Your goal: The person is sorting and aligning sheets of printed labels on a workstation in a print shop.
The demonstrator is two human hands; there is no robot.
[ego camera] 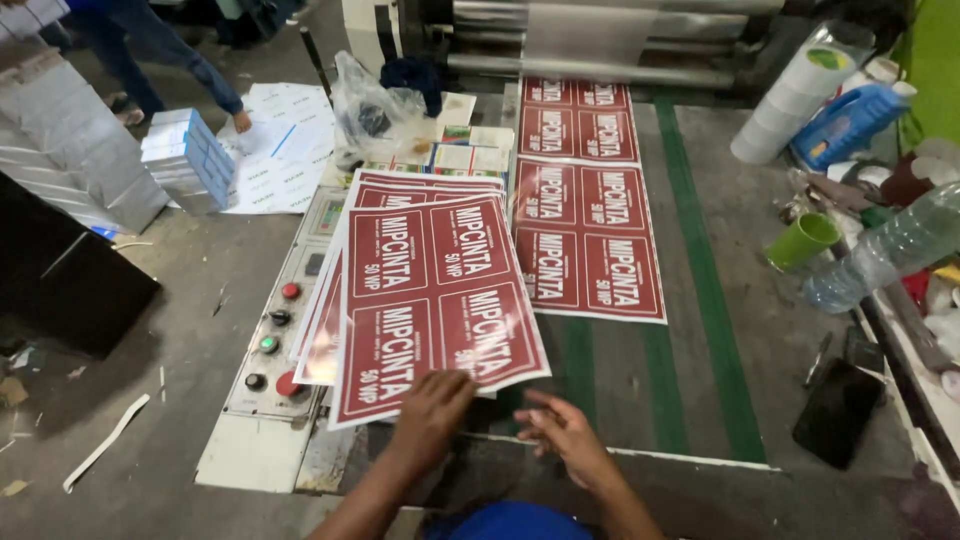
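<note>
A loose stack of dark red printed sheets [425, 290] with white lettering lies fanned on the machine's table. My left hand [432, 412] presses on the near edge of the top sheet, fingers flat on it. Just right of the stack's corner, my right hand [562, 432] hovers with fingers spread and nothing in it. More red printed sheets [585, 235] lie in a row on the grey and green belt [700, 300], running out from the rollers [600, 40] at the far end.
A control panel [275, 340] with red, green and black buttons sits left of the stack. A green cup [802, 240], bottles [880, 250], a blue jug [850, 120] and a dark phone [838, 410] crowd the right side. Stacked boxes [190, 160] and another person's legs [150, 50] are far left.
</note>
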